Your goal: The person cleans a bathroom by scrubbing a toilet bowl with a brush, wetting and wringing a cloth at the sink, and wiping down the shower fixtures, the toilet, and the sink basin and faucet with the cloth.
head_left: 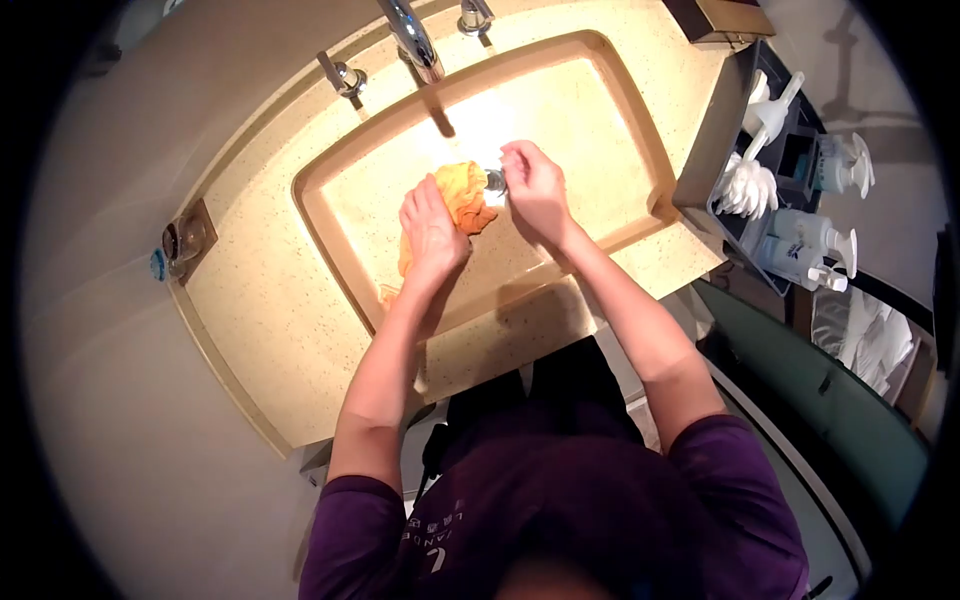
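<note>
Over the sink basin [590, 130], my left hand [430, 225] grips a bunched orange cloth [464, 197], part of which trails below the palm. Just right of the cloth is the round dark metal drain fitting [495, 182]. My right hand [537, 188] is beside the drain, its fingers curled inward and its fingertips at the fitting's edge. Whatever is between those fingertips, if anything, is too small to make out. Bright glare covers the basin around the drain.
A chrome faucet [412, 42] stands behind the basin, between two handles [344, 77] [476, 16]. On the right, a dark caddy [712, 150] holds pump bottles [795, 250] and a white brush [746, 187]. Glass cups [187, 240] sit at the counter's left edge.
</note>
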